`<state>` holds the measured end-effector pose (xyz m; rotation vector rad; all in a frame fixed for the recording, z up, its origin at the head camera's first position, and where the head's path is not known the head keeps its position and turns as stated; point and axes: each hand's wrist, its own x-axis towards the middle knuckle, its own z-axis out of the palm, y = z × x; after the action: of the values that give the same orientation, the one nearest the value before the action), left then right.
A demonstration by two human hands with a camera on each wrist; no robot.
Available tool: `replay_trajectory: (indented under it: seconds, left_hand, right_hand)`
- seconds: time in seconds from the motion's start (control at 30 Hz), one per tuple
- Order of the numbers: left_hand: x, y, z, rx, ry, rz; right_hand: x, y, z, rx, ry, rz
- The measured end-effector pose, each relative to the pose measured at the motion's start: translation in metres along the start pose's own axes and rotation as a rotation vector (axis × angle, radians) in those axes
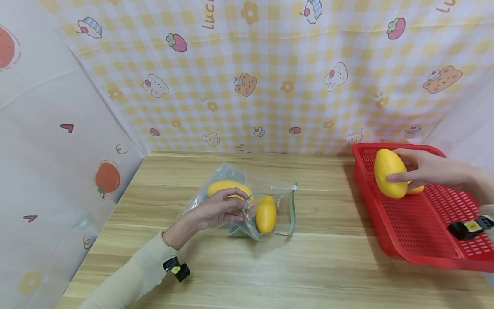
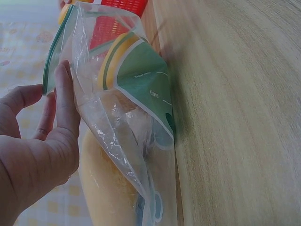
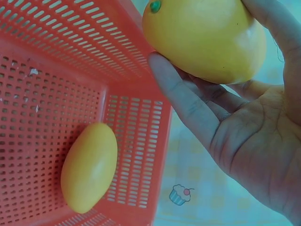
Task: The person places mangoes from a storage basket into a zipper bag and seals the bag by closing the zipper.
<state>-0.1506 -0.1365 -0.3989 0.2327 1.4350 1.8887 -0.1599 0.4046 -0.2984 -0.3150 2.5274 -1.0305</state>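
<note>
A clear zip bag (image 1: 285,214) with a green seal lies on the wooden table, its mouth spread towards the right. Inside it are one yellow mango (image 1: 266,214) near the mouth and another mango (image 1: 227,186) farther in. My left hand (image 1: 218,210) pinches the bag's rim between thumb and fingers; the left wrist view shows the green seal edge (image 2: 55,52) there. Above the red basket (image 1: 376,219), my right hand (image 1: 434,169) grips a mango (image 1: 390,174) with a small green stem nub. A further mango (image 3: 89,167) rests in the basket under that hand.
The red basket with slotted walls stands at the table's right side. A yellow checked curtain (image 1: 270,86) with cartoon prints hangs behind the table, and a white printed sheet (image 1: 58,128) hangs at the left. Bare wood (image 1: 324,257) lies between bag and basket.
</note>
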Motion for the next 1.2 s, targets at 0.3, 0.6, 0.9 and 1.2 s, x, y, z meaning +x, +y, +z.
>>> replay_trajectory:
  seconds: [0.3, 0.6, 0.9, 1.2]
  left_hand:
    - [0.0, -0.001, -0.001, -0.003, -0.004, -0.001]
    - [0.001, 0.0, 0.0, -0.001, -0.007, -0.003]
    - [0.001, 0.0, 0.0, -0.006, -0.008, 0.002]
    - [0.0, 0.003, 0.0, -0.013, 0.005, 0.017]
  right_hand:
    - [0.007, -0.004, 0.007, -0.006, -0.008, -0.019]
    - [0.013, -0.011, 0.015, 0.064, -0.058, -0.055]
    - [0.022, -0.018, 0.027, 0.163, -0.103, -0.05]
    - [0.026, -0.023, 0.038, 0.218, -0.097, -0.046]
